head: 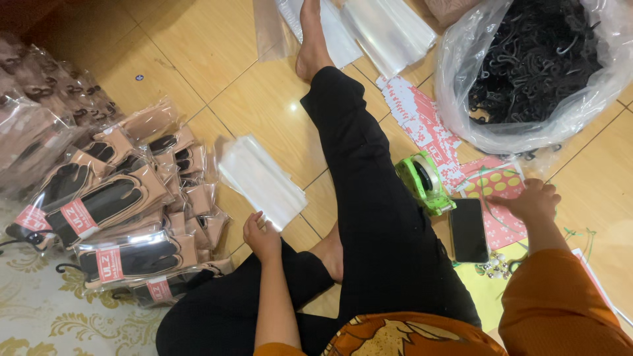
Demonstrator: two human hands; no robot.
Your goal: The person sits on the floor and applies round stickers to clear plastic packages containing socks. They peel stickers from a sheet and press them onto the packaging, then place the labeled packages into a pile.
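Hands | left hand [262, 235] is pinching the thin stack of clear plastic sleeves [262, 179] beside the black-trousered leg [369, 191] | right hand [533, 201] – fingers curled, grip unclear – is touching red-patterned cards [496, 198] across that leg | risk: slippery sleeves likely fanning out – loose corner pinch.

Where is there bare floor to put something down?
Bare tile lies at the top left, between the packed socks and the outstretched leg. It is crowded right of the leg: tape dispenser, phone, paper cards, big bag of hooks.
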